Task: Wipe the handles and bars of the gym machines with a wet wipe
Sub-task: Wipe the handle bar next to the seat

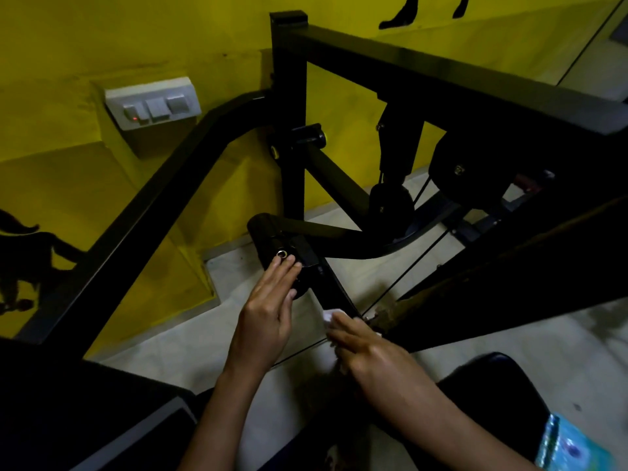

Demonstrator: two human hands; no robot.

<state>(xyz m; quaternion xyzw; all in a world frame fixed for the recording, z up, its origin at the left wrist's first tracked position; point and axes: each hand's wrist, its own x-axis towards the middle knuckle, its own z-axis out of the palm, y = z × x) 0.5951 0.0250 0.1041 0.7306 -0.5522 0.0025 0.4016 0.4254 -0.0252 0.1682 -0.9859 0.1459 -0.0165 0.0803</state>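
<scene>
Gym interior. A black steel machine (289, 96) built of square tubing, with pulleys (390, 202), a taut cable (407, 277) and a padded roller (265, 229), stands on a pale floor (509, 334). The yellow wall (102, 35) behind it carries painted black silhouettes (401, 15) and a switch panel (153, 103), as in a commercial training room.

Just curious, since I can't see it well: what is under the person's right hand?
A white wet wipe pokes out from under the right hand, pressed on a black machine bar. The hand covers most of the wipe, and the thumb is hidden.
</scene>
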